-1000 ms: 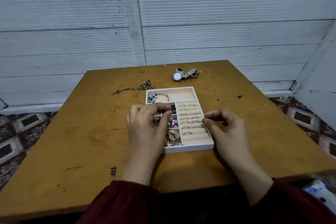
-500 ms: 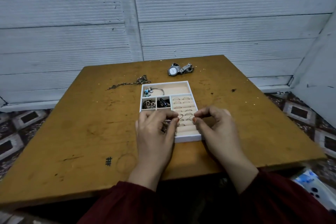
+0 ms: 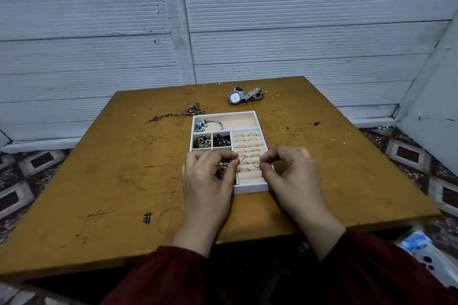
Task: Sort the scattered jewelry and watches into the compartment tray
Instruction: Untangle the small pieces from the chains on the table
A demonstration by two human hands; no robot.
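tray [image 3: 250, 189] near-left corner: under left hand [image 3: 208, 181] | right hand [image 3: 288, 172] pinch: indiscernible

A single hand-drawn hash mark [image 3: 147, 218], "#", in dark ink, is the only sign that can be read; it stands on the worn wooden desk [image 3: 99, 181], toward the desk's 7 o'clock, with a faint ring stain [image 3: 170, 220] just beside it at 3 o'clock. The pale dial of the wristwatch [image 3: 235, 98], at the desk's 12 o'clock, is too small for any numerals or brand to be made out. Dark print on a blue-and-white package [image 3: 418, 247], beyond the desk's edge at 4 o'clock, is blurred and illegible.
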